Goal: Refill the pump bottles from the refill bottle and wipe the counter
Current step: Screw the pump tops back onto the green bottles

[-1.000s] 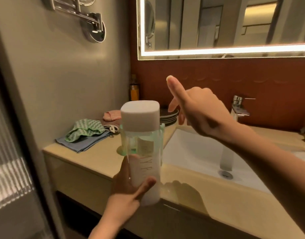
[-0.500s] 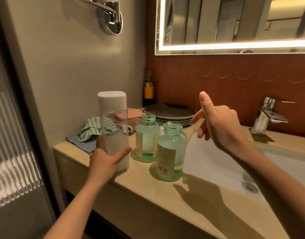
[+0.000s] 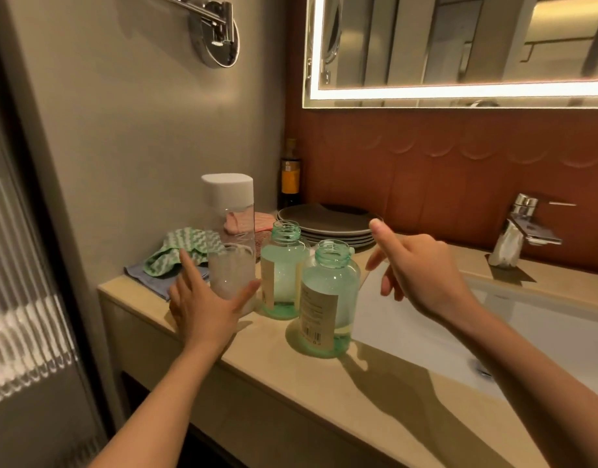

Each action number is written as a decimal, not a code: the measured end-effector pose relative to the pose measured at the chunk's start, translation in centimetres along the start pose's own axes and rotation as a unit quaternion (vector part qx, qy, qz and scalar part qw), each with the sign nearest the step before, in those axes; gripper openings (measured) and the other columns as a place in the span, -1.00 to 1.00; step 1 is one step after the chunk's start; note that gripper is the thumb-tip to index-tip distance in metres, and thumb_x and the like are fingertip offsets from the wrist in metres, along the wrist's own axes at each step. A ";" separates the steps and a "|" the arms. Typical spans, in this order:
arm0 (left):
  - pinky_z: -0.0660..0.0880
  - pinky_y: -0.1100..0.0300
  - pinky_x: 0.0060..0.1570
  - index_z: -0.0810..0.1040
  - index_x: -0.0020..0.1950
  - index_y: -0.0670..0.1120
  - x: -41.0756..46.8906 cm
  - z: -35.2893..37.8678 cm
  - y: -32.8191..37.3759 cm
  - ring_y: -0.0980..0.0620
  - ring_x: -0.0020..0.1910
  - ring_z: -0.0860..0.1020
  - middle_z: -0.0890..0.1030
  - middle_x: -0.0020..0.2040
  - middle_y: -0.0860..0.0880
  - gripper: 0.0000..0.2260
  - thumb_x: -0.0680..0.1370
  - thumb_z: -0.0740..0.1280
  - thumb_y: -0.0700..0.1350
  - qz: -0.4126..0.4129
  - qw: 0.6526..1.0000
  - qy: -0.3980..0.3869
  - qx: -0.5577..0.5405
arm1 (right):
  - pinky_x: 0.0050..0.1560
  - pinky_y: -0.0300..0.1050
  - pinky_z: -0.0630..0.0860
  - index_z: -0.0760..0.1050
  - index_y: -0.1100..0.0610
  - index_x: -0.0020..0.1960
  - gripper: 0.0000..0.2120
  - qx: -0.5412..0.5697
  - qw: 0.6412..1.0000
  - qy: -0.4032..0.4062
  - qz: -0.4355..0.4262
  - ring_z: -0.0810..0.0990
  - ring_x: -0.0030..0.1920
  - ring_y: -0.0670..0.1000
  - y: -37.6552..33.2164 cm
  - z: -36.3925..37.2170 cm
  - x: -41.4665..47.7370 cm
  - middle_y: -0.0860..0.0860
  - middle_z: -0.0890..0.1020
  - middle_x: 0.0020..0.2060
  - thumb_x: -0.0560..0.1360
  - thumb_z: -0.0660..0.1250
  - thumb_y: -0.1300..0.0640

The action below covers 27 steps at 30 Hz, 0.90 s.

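- The left hand [image 3: 203,305] was spread wide at the foot of the refill bottle [image 3: 230,211]. Its forefinger was straight at the bottle's 9 o'clock and its thumb lay against the lower front; the other fingers were hidden, so a firm hold could not be confirmed.
- The hand covered the bottle's base, so its contact with the counter [image 3: 291,383] could not be seen. The bottle was upright with a white cap and frothy pale liquid in the lower part.
- The right hand [image 3: 416,268] hovered at 3 o'clock from the bottles, above the left edge of the sink [image 3: 527,325]. It held nothing, with the forefinger out and the other fingers loosely bent.
- The rear pump bottle [image 3: 282,275] stood just beside the refill bottle at its 3 o'clock. The front pump bottle [image 3: 328,298] stood at the rear one's 4 o'clock and partly overlapped it. Both were open-mouthed and held green liquid.
- The sink, the mirror [image 3: 459,45] and a chrome wall fitting [image 3: 216,35] were cut off by the frame edges.
- A green cloth [image 3: 176,248] on a blue cloth [image 3: 145,278] lay at the refill bottle's 9 o'clock, partly hidden, and a pink cloth [image 3: 243,221] showed through the bottle.
- Faint lettering on the refill bottle was unreadable. The front bottle's beige label showed a barcode and illegible small print. The orange label on a dark bottle [image 3: 290,177] at 12 o'clock was also too blurred to read.
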<state>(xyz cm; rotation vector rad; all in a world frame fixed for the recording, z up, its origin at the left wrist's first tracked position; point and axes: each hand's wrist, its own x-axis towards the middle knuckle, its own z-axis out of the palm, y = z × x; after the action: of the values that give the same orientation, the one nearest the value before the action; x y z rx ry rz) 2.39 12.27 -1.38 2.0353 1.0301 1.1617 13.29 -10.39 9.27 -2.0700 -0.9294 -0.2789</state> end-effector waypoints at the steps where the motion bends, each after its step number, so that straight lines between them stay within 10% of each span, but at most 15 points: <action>1: 0.08 -0.14 0.37 -0.06 0.55 -0.06 -0.8 -0.1 0.4 -0.13 0.42 0.11 0.19 0.46 -0.17 0.09 0.23 0.19 0.54 0.010 0.998 0.048 -0.027 | -0.14 -0.02 0.55 0.58 0.05 -0.35 -0.37 -0.006 1.000 -0.011 0.002 0.51 -0.54 -0.17 0.1 0.2 -0.1 0.00 0.59 -0.55 0.49 -0.06 -0.33; 6: 0.23 -0.11 0.31 0.22 0.45 -0.09 -6.2 0.1 4.0 -0.04 0.34 0.21 0.27 0.37 -0.11 -0.25 0.38 0.19 0.31 0.118 0.977 0.091 -0.152 | -0.20 0.01 0.57 0.58 0.08 -0.34 -0.47 -0.016 0.999 -0.031 0.018 0.54 -0.51 -0.09 1.4 1.1 -0.8 0.01 0.60 -0.53 0.57 0.05 -0.18; 17: 0.37 -0.09 0.27 -0.01 0.46 0.17 -9.6 2.7 7.6 0.03 0.31 0.31 0.30 0.27 0.11 -0.03 0.24 0.54 0.17 0.047 0.978 -0.115 -0.170 | -0.07 -0.14 0.56 0.53 0.07 0.03 -0.84 -0.114 0.988 -0.090 0.049 0.55 -0.11 -0.05 5.1 3.6 -0.8 0.00 0.62 -0.06 0.52 0.26 0.05; 27: 0.31 0.14 0.30 0.03 0.45 0.17 -9.7 2.8 7.4 0.12 0.35 0.25 0.23 0.42 0.13 -0.09 0.26 0.51 0.21 0.073 0.982 -0.113 -0.135 | 0.23 0.00 0.36 0.20 0.04 0.45 -0.42 0.054 0.977 -0.133 0.160 0.37 0.27 0.08 7.1 8.0 4.2 0.10 0.43 0.30 0.50 0.33 0.01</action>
<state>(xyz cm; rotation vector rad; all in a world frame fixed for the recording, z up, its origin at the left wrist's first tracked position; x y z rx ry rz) 4.20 -0.11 -1.24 1.9923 0.5868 1.0474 20.17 -4.84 2.03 -2.1481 -0.7289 0.2187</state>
